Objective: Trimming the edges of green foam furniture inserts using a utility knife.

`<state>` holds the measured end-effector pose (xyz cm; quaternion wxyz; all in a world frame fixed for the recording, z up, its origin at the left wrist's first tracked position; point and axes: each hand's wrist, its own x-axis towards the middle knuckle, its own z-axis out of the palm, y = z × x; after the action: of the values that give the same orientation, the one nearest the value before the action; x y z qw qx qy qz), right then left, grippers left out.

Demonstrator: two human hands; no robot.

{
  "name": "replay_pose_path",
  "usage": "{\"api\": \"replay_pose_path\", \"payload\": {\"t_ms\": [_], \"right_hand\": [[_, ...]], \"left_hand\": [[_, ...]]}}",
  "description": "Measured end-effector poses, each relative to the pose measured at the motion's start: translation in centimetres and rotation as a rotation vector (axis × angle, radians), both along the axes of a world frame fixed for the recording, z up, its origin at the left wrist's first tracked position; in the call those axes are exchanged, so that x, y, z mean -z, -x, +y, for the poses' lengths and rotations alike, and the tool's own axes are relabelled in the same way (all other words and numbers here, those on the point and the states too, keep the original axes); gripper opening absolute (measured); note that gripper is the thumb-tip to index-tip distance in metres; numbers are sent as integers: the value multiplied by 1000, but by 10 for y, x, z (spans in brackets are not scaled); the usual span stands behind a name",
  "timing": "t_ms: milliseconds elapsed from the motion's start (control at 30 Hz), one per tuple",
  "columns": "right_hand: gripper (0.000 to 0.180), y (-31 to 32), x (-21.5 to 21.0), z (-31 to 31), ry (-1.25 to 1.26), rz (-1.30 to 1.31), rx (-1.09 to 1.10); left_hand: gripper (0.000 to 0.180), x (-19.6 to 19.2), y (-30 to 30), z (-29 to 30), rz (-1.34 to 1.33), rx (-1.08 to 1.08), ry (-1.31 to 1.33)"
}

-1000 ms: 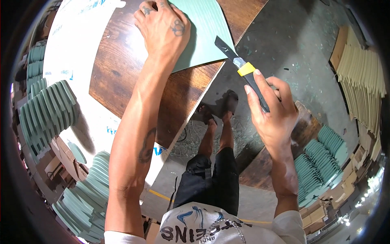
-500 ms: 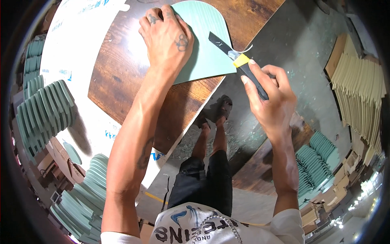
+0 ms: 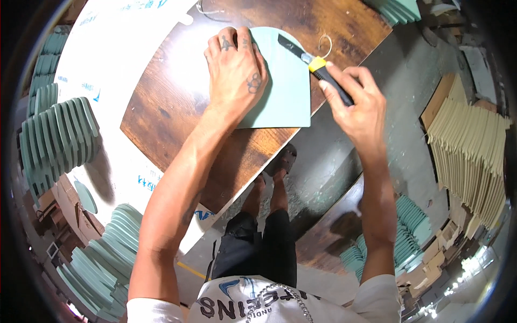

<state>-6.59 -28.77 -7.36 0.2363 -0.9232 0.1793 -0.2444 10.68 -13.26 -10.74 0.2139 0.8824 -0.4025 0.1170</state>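
Observation:
A pale green panel [image 3: 285, 102] with one rounded end lies on a dark wood-grain board, its straight end near the board's right edge. My left hand [image 3: 235, 72] bears down on the panel's left part, fingers bent, hiding that side. In my right hand [image 3: 358, 102] is a utility knife [image 3: 328, 75] with a black and yellow handle. Its dark blade [image 3: 291, 46] lies over the panel's rounded edge, pointing to the far left; whether it touches cannot be told. A thin pale curled strip [image 3: 325, 46] loops up beside the knife's yellow collar.
The wood-grain board [image 3: 156, 102] rests on a white printed sheet [image 3: 81, 118]. Stacked green panels stand at left [image 3: 59, 140], lower left [image 3: 102, 264] and far right corner [image 3: 396, 9]. Cream sheets [image 3: 468, 156] are piled at right. Green scraps litter the grey floor [image 3: 328, 161].
The view has shifted, so board and panel sit lower in it. The blade has moved along the rounded edge toward the panel's far end. My left hand stays on the panel.

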Motion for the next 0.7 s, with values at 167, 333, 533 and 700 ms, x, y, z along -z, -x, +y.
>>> {"api": "replay_pose_path", "payload": {"t_ms": [167, 333, 533, 700], "right_hand": [[33, 26, 4, 26, -51, 28, 18], [34, 37, 0, 44, -25, 91, 125], [32, 29, 6, 32, 64, 98, 119], [31, 10, 2, 12, 73, 115, 62]], "left_hand": [[38, -10, -42, -5, 11, 321, -16], [43, 1, -2, -14, 67, -327, -99], [36, -6, 0, -13, 123, -346, -62], [35, -6, 0, -10, 155, -301, -62]]}}
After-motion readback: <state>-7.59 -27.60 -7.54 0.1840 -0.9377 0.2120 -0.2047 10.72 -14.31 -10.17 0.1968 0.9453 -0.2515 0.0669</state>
